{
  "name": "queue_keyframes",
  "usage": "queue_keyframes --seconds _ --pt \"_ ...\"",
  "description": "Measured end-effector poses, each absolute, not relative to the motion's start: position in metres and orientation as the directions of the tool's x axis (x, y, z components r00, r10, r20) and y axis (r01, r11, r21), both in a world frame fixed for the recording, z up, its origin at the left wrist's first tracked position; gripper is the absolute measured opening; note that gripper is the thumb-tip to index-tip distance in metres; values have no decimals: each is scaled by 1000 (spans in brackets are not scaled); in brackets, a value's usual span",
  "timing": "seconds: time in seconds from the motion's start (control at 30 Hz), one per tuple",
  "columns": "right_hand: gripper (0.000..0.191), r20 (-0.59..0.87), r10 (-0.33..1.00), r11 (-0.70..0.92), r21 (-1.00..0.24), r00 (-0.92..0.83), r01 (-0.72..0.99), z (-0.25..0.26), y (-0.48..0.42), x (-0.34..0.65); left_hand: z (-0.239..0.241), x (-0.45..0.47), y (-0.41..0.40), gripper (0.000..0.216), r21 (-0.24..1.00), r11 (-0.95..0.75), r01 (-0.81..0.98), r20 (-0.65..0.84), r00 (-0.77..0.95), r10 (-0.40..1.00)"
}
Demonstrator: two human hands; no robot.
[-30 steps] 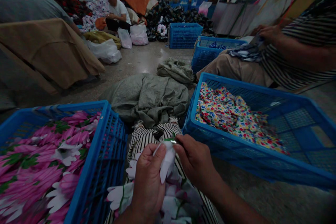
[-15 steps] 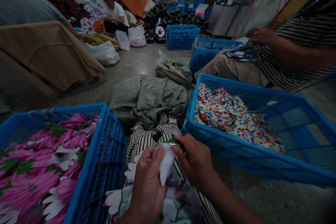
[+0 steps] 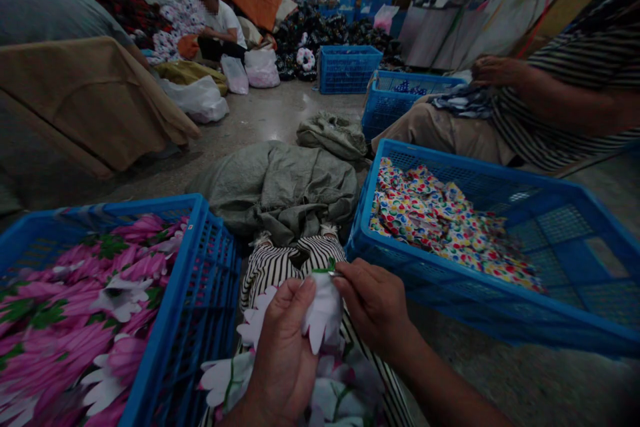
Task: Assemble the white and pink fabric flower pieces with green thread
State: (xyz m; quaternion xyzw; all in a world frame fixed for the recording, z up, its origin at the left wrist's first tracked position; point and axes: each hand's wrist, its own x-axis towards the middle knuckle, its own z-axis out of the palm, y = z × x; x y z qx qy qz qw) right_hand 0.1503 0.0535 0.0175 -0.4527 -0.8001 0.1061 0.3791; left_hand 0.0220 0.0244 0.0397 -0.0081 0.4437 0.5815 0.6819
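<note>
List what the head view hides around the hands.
Head view: small metal thing by the right hand, too small and dark to identify.
Head view: white fabric flower, partly hidden by the left hand.
Head view: flower pile, cut off by the bottom edge.

Black-and-white striped trousers (image 3: pixel 273 273), bare hands (image 3: pixel 370 303)

The right hand (image 3: pixel 373 303) half-hides a small metal item (image 3: pixel 332 273) at its fingertips, too small to identify.
</note>
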Motion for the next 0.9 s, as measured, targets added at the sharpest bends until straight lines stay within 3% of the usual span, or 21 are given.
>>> queue_keyframes --seconds 0.13,0.2,0.27,0.33,0.4,0.5,0.6,0.73,0.83,0.9 --pt "19 357 931 361 -877 -71 319 11 54 148 42 21 26 24 546 347 -763 -601 -68 796" --pt "25 206 977 211 -971 -54 116 9 56 147 41 19 27 23 581 382 -718 -587 -45 809" --pt "31 82 972 88 -996 -222 17 8 60 148 38 15 28 22 638 430 -639 -547 17 837" --pt "24 -6 942 -19 -999 -335 -34 7 62 149 33 7 29 23 718 456 -526 -489 85 868" --pt "27 -59 962 -94 -988 -265 -122 4 64 150 29 -1 29 22 800 425 -422 -440 67 895" --pt "28 -109 991 -124 -959 -72 -254 -2 63 148 31 -6 29 19 876 317 -363 -371 -89 924" --pt "23 -71 997 -67 -965 7 -252 -9 58 143 35 1 28 25 844 247 -476 -323 -81 943" --pt "14 81 995 87 -991 62 -104 -17 52 141 34 11 27 44 751 287 -595 -337 28 941" --pt "7 287 954 285 -958 91 40 -16 51 142 26 10 24 45 857 227 -462 -347 -192 918" --pt "6 438 896 426 -895 72 133 -12 51 141 22 9 21 46 911 200 -362 -296 -234 926"
